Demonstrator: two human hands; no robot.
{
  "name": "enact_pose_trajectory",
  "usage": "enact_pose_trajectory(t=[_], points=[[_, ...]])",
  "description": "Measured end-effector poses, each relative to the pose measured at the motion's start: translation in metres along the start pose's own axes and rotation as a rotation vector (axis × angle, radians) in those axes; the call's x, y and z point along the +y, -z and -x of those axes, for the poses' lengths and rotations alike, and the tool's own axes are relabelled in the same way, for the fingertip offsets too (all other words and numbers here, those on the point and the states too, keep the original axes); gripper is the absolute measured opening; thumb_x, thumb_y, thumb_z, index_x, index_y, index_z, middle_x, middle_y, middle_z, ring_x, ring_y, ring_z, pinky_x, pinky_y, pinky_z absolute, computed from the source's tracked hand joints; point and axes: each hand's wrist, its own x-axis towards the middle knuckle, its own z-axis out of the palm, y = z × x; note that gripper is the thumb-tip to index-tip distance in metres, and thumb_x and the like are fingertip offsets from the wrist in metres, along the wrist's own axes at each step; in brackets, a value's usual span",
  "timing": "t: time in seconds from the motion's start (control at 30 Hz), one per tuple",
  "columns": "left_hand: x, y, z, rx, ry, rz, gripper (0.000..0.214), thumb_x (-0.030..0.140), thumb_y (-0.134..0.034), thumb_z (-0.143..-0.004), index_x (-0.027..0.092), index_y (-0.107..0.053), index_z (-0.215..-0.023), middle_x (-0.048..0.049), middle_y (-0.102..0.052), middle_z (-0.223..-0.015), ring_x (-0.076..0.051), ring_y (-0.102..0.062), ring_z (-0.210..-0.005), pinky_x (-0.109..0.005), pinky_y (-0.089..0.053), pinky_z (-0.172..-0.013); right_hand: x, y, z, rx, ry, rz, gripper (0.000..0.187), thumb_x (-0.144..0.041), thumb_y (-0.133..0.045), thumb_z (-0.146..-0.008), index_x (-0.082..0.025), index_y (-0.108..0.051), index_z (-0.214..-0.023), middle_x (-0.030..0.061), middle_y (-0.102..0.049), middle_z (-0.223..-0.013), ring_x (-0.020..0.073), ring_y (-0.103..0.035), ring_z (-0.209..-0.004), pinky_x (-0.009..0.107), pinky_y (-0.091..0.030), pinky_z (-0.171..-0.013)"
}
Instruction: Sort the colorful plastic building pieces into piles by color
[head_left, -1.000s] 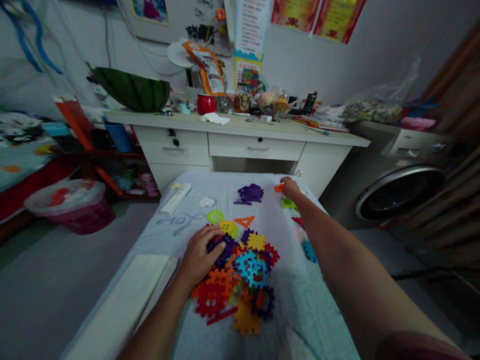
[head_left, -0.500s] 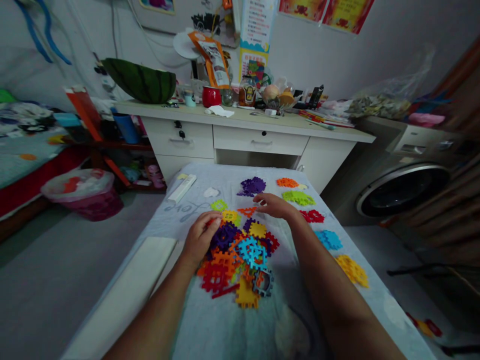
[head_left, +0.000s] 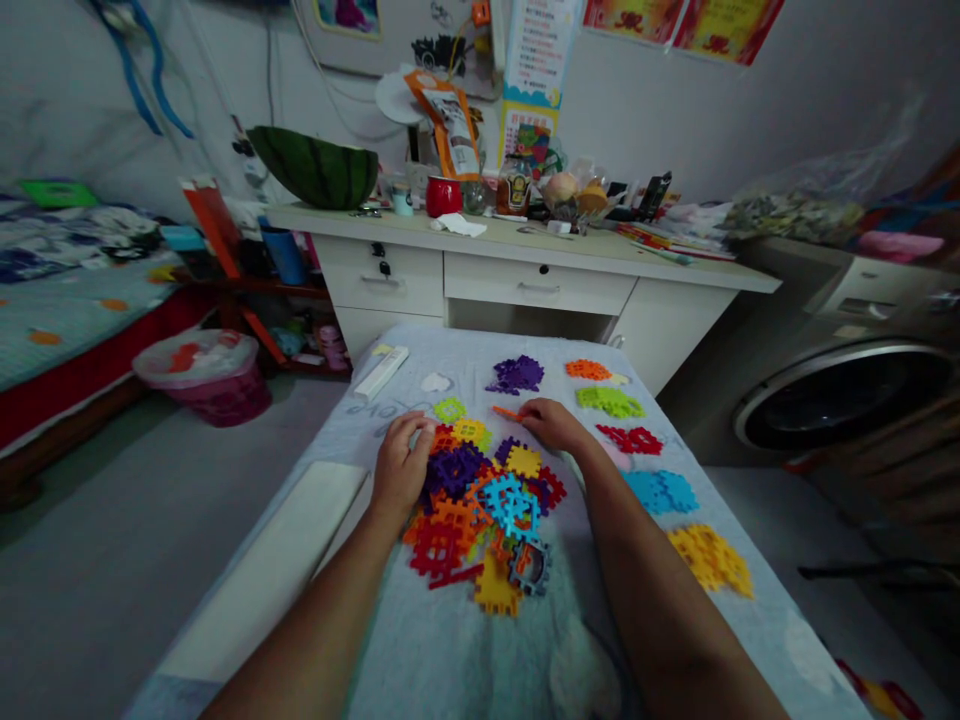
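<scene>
A mixed heap of coloured plastic interlocking tiles (head_left: 480, 505) lies on a pale cloth-covered table (head_left: 450, 640). My left hand (head_left: 401, 465) rests with curled fingers on the heap's left edge, over purple and orange pieces. My right hand (head_left: 551, 425) lies at the heap's far side, fingers closed on a thin orange tile (head_left: 506, 412). Sorted single-colour piles sit around: purple (head_left: 516, 374), orange (head_left: 587, 369), green (head_left: 609, 401), red (head_left: 630, 438), blue (head_left: 660, 491), yellow (head_left: 709, 556).
A white strip (head_left: 382, 372) lies at the table's far left. Behind stands a cluttered white desk (head_left: 525, 280) with half a watermelon (head_left: 315, 178) and a red mug (head_left: 442, 196). A pink bin (head_left: 206, 375) sits left, a washing machine (head_left: 840, 400) right.
My right hand has drawn back from the far orange pile to the heap and now pinches an orange tile. My left hand stays on the heap. The camera view shifted rightwards.
</scene>
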Motion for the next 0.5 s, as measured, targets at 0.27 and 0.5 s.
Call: enact_pose_trajectory(t=[0.27, 0.5], points=[[-0.01, -0.008, -0.003, -0.132, -0.015, -0.095, 0.04, 0.049, -0.045, -0.089, 0.02, -0.069, -0.104, -0.0095, -0.058, -0.13, -0.025, -0.051, -0.127, -0.042, -0.034, -0.113, 0.009, 0.0, 0.001, 0.067, -0.087, -0.072, 0.016, -0.018, -0.055, -0.085, -0.016, -0.063, -0.099, -0.0039, -0.056, -0.065, 0.0104, -0.048, -0.06, 0.021, -0.032, -0.058], [-0.009, -0.015, -0.005, -0.233, 0.039, -0.238, 0.046, 0.051, -0.044, -0.089, 0.022, -0.064, -0.118, -0.0106, -0.054, -0.14, -0.027, -0.045, -0.134, -0.049, -0.03, -0.114, 0.002, 0.003, 0.002, 0.043, -0.154, 0.047, 0.015, -0.023, -0.068, -0.075, -0.016, -0.062, -0.087, 0.0011, -0.064, -0.08, 0.011, -0.05, -0.067, 0.021, -0.035, -0.061]])
